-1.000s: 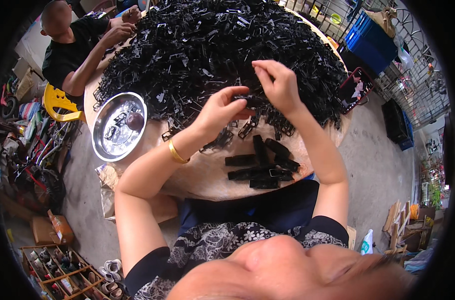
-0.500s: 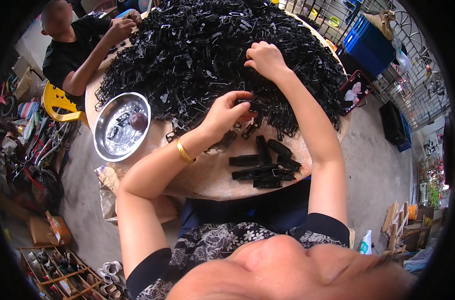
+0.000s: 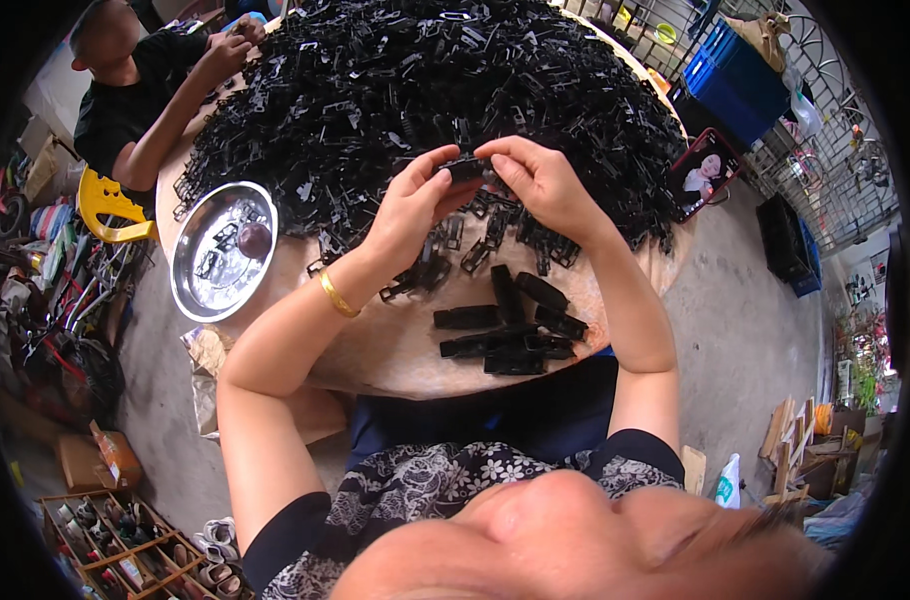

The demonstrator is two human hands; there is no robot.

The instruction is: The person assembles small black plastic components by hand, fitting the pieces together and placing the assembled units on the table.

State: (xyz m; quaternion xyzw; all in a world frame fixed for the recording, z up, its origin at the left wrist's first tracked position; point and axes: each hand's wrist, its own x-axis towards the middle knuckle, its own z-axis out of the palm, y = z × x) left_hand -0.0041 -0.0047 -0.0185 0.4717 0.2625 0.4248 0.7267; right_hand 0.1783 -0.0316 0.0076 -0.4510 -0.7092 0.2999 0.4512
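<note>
Between my two hands, in front of the big pile, is a dark block of black plastic parts point(image 3: 464, 170). My left hand point(image 3: 411, 212) is closed round its left end, thumb on the near side. My right hand point(image 3: 552, 192) pinches at the block's right end; whether its fingertips hold a separate piece cannot be made out. A huge heap of loose black plastic pieces point(image 3: 405, 90) covers most of the round table point(image 3: 365, 360). Nearer to me lie several black blocks point(image 3: 503, 340), some on top of others, with loose frame-like pieces point(image 3: 483, 243) just beyond them.
A shiny metal bowl point(image 3: 180, 275) at the left holds a dark round object point(image 3: 255, 240) and a few black pieces. A phone point(image 3: 703, 175) stands at the table's right edge. Across the left side, a co-worker point(image 3: 140, 90) handles something small. A yellow chair point(image 3: 110, 205) stands there.
My right hand has come back from the heap to meet the left at the block. My left hand has moved slightly forward and left with it. The view has shifted slightly.
</note>
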